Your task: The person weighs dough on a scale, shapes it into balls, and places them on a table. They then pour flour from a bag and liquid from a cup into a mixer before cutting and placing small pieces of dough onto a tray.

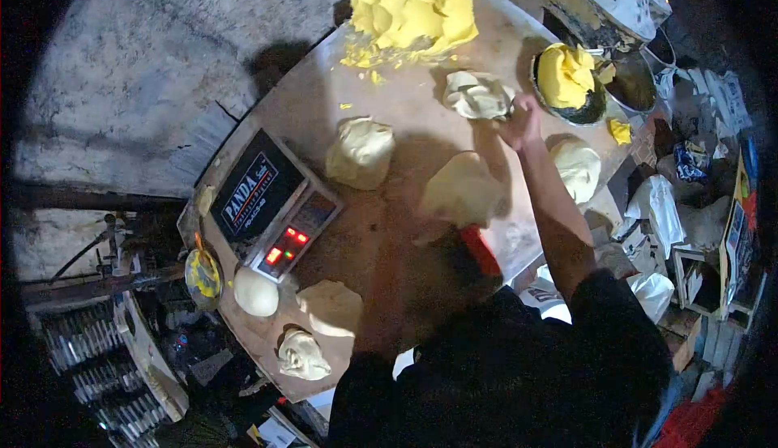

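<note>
My right hand (523, 124) reaches across the table, its fingers curled at the right edge of a pale, folded dough piece (476, 94). In deep shadow, my left forearm (382, 298) stretches over the table; its hand is too dark to make out. Between my arms lies a flattened dough piece (462, 189), and just below it is a red object (480, 251), partly lost in shadow. Another dough lump (361, 152) sits left of centre. Beyond my right forearm rests a rounded dough piece (575, 168), partly covered by the arm.
A lit digital scale (263, 197) stands at the table's left edge, near a smooth dough ball (256, 292) and two dough pieces. Yellow mass (413, 6) is heaped at the far edge. More fills a metal bowl (596, 108) at right. A small yellow-smeared dish (203, 275) sits far left.
</note>
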Demonstrator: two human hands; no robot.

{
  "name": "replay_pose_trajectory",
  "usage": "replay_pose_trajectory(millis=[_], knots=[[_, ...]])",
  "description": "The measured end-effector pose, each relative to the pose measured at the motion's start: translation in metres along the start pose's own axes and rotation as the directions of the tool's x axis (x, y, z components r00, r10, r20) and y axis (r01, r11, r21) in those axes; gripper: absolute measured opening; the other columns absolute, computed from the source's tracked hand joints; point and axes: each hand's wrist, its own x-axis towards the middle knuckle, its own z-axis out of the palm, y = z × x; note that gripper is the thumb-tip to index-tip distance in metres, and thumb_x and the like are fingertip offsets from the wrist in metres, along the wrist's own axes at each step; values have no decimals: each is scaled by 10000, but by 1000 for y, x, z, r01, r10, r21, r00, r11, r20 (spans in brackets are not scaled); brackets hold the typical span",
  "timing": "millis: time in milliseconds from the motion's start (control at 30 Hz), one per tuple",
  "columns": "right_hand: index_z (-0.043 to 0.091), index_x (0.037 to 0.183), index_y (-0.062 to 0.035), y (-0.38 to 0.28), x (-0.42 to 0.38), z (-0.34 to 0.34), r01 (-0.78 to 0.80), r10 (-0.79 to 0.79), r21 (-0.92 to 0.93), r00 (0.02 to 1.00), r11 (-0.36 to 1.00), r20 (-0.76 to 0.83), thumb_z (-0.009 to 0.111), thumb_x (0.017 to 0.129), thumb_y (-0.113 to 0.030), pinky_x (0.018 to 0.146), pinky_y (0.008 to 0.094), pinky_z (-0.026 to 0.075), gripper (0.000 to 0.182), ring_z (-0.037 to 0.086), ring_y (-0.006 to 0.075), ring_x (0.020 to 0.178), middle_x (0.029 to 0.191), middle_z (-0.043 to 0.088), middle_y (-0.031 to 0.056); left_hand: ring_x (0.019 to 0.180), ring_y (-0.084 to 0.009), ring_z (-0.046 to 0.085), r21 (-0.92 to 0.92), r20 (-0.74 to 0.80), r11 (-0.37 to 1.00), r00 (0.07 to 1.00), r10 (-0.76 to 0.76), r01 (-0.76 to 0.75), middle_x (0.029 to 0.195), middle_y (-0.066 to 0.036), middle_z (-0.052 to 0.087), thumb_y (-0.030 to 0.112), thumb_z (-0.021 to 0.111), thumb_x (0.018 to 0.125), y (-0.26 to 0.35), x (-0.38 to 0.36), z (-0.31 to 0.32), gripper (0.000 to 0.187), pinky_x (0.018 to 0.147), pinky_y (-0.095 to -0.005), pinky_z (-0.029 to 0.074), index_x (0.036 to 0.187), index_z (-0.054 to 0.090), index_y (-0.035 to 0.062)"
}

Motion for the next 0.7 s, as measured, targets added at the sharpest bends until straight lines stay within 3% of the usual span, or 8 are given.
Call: replay_pose_trajectory(millis=[67, 133, 200, 333, 500, 600, 633, 700], knots=[[532, 1251, -104, 7, -81, 11, 80, -298, -587, 911, 806, -285, 534, 845, -350, 975, 463, 410, 475, 438, 410, 1164, 1262, 502, 173, 995, -282, 594, -14, 248, 981, 951, -184, 194, 1119, -146, 592, 289, 766, 737, 22, 6, 61, 562, 850, -399, 494, 1176, 536, 24], [465, 1295, -25, 27, -127, -72, 232, -492, -973, 845, -21, 212, 650, 840, -205, 740, 327, 509, 523, 637, 254, 831, 995, 650, 171, 978, -273, 602, 45, 402, 923, 839, -368, 383, 1091, -143, 605, 261, 760, 729, 25, 12, 101, 522, 840, -390, 496, 1147, 553, 27], [686, 995, -29, 47, -212, -33, 22, -200, -979, 978, -204, 64, 741, 767, -353, 759, 373, 522, 400, 654, 254, 864, 954, 679, 168, 961, -264, 611, 62, 499, 857, 728, -470, 512, 1064, -139, 619, 232, 754, 721, 22, 24, 116, 482, 829, -380, 498, 1119, 570, 31], [718, 883, -71, 112, -251, -75, 279, 87, -818, 958, -502, 274, 756, 723, -411, 714, 410, 524, 378, 662, 272, 751, 829, 692, 156, 927, -246, 627, -23, 573, 746, 620, -536, 666, 1009, -131, 645, 175, 742, 705, 23, 25, 96, 406, 808, -361, 502, 1062, 603, 39], [665, 856, -67, 86, -232, -121, 112, 461, -994, 882, -5, 97, 743, 746, -267, 653, 329, 496, 242, 573, 151, 680, 732, 628, 53, 885, -223, 648, -126, 260, 710, 714, -650, 693, 940, -121, 678, 104, 726, 685, 65, 6, -30, 321, 781, -337, 508, 990, 645, 48], [592, 1050, -46, 78, -211, -162, 369, 78, -920, 921, 132, 381, 719, 772, -198, 639, 307, 478, 341, 564, 141, 711, 792, 625, 29, 860, -210, 661, -94, -139, 675, 661, -737, 732, 899, -115, 698, 61, 717, 673, 73, 19, -151, 279, 765, -323, 511, 947, 670, 54], [567, 1106, -44, 81, -187, -195, 289, 6, -895, 951, 340, 310, 716, 781, -204, 643, 320, 486, 392, 583, 172, 735, 862, 637, 70, 812, -211, 662, -160, -328, 748, 680, -655, 644, 879, -104, 691, -3, 699, 667, 65, 23, -182, 248, 742, -329, 513, 907, 673, 50], [540, 1167, -44, 82, -167, -191, 217, -82, -943, 976, 251, 203, 713, 790, -218, 676, 356, 497, 450, 602, 243, 803, 982, 640, 142, 738, -195, 642, -97, -453, 774, 664, -594, 626, 824, -90, 680, 25, 673, 687, 26, 28, -249, 180, 691, -331, 508, 863, 678, 63]])
